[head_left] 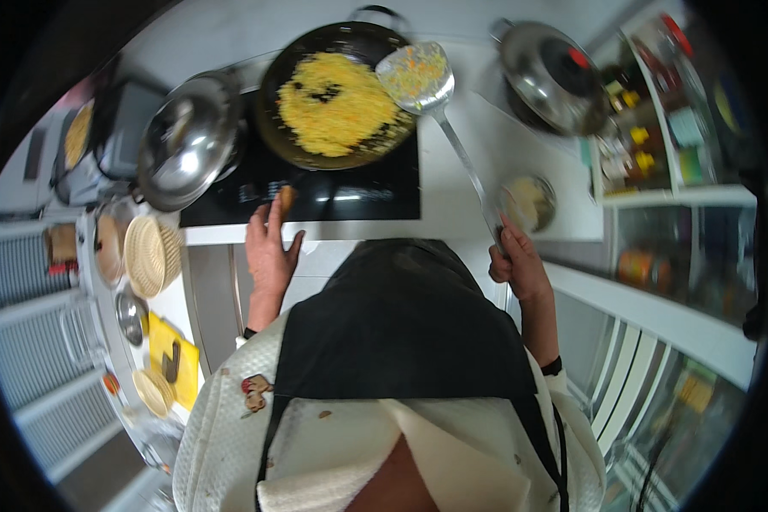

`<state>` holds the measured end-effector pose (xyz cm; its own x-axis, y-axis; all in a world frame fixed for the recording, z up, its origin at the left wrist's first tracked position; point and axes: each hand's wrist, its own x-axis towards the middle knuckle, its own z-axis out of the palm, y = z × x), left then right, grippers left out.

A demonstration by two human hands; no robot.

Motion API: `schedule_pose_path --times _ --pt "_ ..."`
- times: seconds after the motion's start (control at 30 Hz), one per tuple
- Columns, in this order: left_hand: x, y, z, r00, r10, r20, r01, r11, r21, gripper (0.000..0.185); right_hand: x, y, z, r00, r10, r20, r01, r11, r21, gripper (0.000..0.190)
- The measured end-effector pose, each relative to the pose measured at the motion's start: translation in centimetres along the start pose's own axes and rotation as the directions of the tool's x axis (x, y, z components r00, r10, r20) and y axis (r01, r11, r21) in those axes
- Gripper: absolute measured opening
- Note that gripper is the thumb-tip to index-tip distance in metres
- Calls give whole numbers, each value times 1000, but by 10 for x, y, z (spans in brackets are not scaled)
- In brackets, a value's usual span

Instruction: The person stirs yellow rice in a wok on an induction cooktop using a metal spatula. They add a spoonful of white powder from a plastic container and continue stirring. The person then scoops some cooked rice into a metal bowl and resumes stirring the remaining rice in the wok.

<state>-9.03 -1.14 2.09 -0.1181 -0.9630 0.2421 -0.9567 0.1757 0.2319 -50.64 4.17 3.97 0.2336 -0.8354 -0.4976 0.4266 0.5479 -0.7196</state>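
Observation:
A dark wok (275,137) with yellow rice-like food (339,109), flecked with orange, sits on the black cooktop (371,201). My right hand (517,259) grips the handle of a metal wok spatula (445,105). The blade holds some of the food and lies over the wok's right rim. My left hand (271,240) is at the cooktop's front edge, its fingers apart. One fingertip is at the touch controls, by a small brownish spot whose nature I cannot tell.
A domed steel lid (189,141) covers a pan on the left. Another lidded pan (550,77) stands back right, near a bowl of pale food (528,203). Bottles fill a shelf (640,147) on the right. Wicker baskets (153,256) and a yellow cutting board (189,358) with a knife are at left.

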Motion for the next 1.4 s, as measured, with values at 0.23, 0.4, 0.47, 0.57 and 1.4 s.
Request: schedule_pose_path --times 0.23,0.4,0.47,0.57,1.4 --pt "26 72 18 971 230 -60 -238 939 -250 49 -151 -7 -34 798 -260 -544 60 932 -357 43" --pt "42 120 74 953 248 177 -65 732 -678 23 -191 7 -40 603 -265 -752 -91 914 -395 41" --pt "49 143 103 851 255 458 244 581 -777 19 -191 20 -49 594 -268 -758 -130 898 -419 41" --pt "63 180 154 680 360 639 423 519 -743 22 -193 26 -57 607 -259 -752 -196 867 -458 39" --pt "83 295 257 368 276 888 826 342 -448 18 -199 -7 -76 631 -244 -737 -373 737 -563 39"
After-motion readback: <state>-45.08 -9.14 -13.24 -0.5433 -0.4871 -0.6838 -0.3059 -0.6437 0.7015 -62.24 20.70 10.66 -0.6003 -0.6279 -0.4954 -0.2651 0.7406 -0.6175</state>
